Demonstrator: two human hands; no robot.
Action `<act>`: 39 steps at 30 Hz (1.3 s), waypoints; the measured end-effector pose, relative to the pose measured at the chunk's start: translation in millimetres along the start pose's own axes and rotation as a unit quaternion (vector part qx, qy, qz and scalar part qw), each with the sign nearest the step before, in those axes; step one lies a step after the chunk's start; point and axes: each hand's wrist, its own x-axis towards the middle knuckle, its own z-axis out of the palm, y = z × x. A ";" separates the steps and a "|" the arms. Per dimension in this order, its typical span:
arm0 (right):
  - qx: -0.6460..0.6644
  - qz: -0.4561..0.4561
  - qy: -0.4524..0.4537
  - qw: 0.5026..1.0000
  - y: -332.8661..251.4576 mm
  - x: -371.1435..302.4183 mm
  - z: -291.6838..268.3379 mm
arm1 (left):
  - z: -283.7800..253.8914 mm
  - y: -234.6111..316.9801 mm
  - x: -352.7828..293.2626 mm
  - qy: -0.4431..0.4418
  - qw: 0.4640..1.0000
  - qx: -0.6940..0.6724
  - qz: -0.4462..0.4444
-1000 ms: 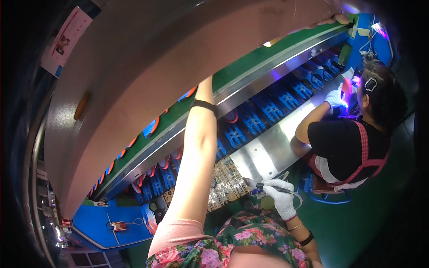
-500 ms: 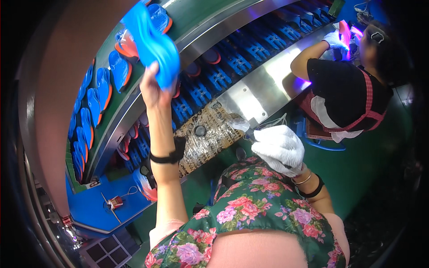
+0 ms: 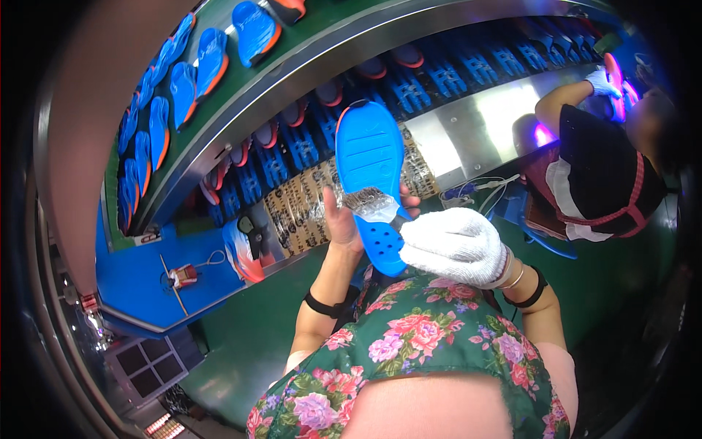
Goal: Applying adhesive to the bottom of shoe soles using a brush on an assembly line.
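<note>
Your left hand [image 3: 345, 228] cradles blue perforated insole [image 3: 371, 157]
White-gloved right hand [image 3: 457, 247] grips dark-bristled brush [image 3: 370, 199] over it; overpressing could tilt it.

Both forearms angle inward, and I see the two hands close together before the chest. The left forearm [image 3: 333, 284] slants upward to a bare left grip [image 3: 346, 233], thumb raised on one side, fingertips [image 3: 411, 200] curled round on the other. The right forearm [image 3: 541, 322] reaches across to a white-gloved right grip [image 3: 453, 247], back uppermost, fingers folded in.
</note>
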 end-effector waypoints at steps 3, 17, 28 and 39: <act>0.001 -0.002 0.000 1.000 -1.1 6.5 16.4 | -2.0 8.8 -3.2 -0.020 0.998 -0.060 -0.017; 0.177 0.275 0.159 0.932 5.9 36.8 74.5 | -21.6 33.9 -33.1 0.013 0.993 -0.049 0.103; 0.027 0.189 0.210 0.959 21.7 75.7 91.1 | -9.8 17.2 -35.7 0.229 0.954 0.066 0.180; 0.005 0.136 0.141 0.981 11.5 77.0 89.0 | -28.0 10.1 -34.8 0.180 0.972 0.093 0.119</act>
